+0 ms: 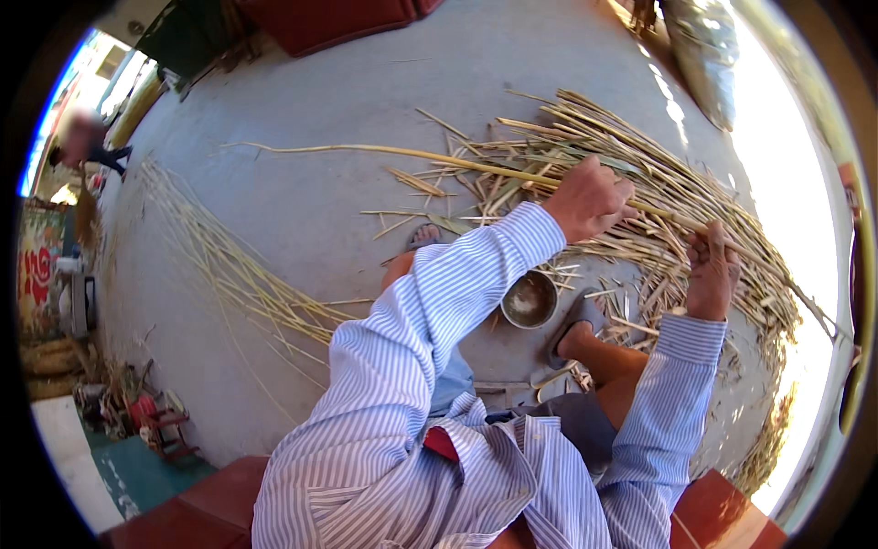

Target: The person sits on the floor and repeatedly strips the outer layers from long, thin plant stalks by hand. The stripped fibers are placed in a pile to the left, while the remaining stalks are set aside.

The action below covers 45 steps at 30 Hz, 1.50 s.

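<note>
A long, thin yellow plant stalk (412, 154) stretches across the view, from the left of the middle toward the far right. My left hand (593, 199) is closed around it in a fist. Further right, my right hand (712, 273) pinches the same stalk between thumb and fingers. Beneath both hands lies a large heap of dry cut stalks (668, 178), with short pieces and some leaves scattered at its left side. A round metal bowl (530, 300) sits on the floor between my feet, below my left wrist.
A loose bundle of long pale stalks (247, 265) lies on the grey floor (347, 82) at the left. A filled sack (700, 55) stands at the top right. Red furniture (329, 23) is at the top edge. Another person (87, 142) is at the far left.
</note>
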Available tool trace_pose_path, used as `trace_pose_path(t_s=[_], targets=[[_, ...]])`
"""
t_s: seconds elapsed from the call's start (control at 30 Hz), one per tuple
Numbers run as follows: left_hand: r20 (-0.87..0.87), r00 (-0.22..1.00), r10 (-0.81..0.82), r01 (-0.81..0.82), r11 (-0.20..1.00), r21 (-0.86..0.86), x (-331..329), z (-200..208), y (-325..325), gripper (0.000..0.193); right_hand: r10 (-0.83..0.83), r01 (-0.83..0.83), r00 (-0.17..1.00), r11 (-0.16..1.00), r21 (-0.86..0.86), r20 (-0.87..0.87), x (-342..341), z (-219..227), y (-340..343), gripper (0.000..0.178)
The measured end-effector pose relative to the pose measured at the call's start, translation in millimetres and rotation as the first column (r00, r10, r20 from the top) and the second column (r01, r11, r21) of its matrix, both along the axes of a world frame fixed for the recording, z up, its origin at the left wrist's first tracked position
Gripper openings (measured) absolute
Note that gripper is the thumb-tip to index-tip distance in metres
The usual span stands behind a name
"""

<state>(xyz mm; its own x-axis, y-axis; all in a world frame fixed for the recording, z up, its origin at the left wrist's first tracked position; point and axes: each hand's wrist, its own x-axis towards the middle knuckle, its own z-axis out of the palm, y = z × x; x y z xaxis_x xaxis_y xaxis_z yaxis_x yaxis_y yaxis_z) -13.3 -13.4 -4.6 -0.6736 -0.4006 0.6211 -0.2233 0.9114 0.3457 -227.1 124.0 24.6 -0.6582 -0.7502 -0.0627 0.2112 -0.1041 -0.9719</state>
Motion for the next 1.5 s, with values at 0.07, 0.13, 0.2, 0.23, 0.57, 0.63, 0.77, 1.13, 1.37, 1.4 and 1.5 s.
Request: trace_pose_path(t_s=[0.07, 0.13, 0.2, 0.23, 0.57, 0.63, 0.77, 1.13, 1.37, 1.4, 1.5], targets=[[0.075, 0.996, 0.051, -0.053, 0.998, 0.028, 19.5, 0.2, -12.4, 0.032, -0.046, 0.046, 0.999, 0.999, 0.017, 0.005, -6.3, -4.5, -3.1, 0.024], [0.048, 0.997, 0.062, -0.064, 0.996, 0.053, 35.2, -0.7, -29.8, 0.032, -0.218, 0.219, 0.976, 0.974, -0.053, 0.032, -37.3, -6.3, -1.0, 0.025], [0.295, 0.943, 0.152, -0.181, 0.981, 0.072, 58.0, 3.2, -46.7, 0.025, -0.304, 0.312, 0.945, 0.948, -0.058, 0.117, -84.2, -1.8, 12.8, 0.022], [0.368, 0.915, 0.165, -0.205, 0.976, 0.071, 68.3, 7.0, -55.9, 0.026, -0.295, 0.308, 0.944, 0.948, -0.079, 0.148, -87.1, -1.5, 6.5, 0.019], [0.084, 0.995, -0.049, 0.028, 0.97, 0.24, 9.4, 19.6, -15.7, 0.02, -0.1, 0.105, 0.992, 0.993, -0.054, 0.076, -36.1, 10.2, -0.7, 0.019], [0.105, 0.993, -0.059, 0.022, 0.944, 0.328, 12.8, 23.4, -17.3, 0.02, -0.306, 0.327, 0.94, 0.934, -0.14, 0.152, -71.7, 12.7, 21.4, 0.02], [0.116, 0.992, -0.047, 0.001, 0.93, 0.367, 18.4, 13.3, -20.2, 0.021, -0.134, 0.169, 0.971, 0.971, -0.172, 0.199, -62.3, 11.3, 22.6, 0.018], [-0.141, 0.989, 0.054, -0.027, 0.983, 0.184, -0.8, 20.0, -10.8, 0.02, -0.128, 0.134, 0.99, 0.984, -0.115, 0.058, 2.7, 14.4, -20.1, 0.025], [0.289, 0.948, 0.137, -0.202, 0.957, 0.21, 71.6, 17.0, -49.1, 0.016, -0.414, 0.435, 0.897, 0.89, -0.135, 0.158, -88.9, 17.0, 40.1, 0.023], [0.326, 0.93, 0.168, -0.242, 0.949, 0.2, 82.9, 15.4, -51.3, 0.015, -0.452, 0.478, 0.871, 0.87, -0.118, 0.191, -93.6, 16.8, 43.9, 0.022], [0.227, 0.969, 0.094, -0.165, 0.934, 0.318, 75.9, 8.5, -42.4, 0.016, -0.403, 0.44, 0.883, 0.89, -0.123, 0.24, -89.1, 8.5, 42.1, 0.019]])
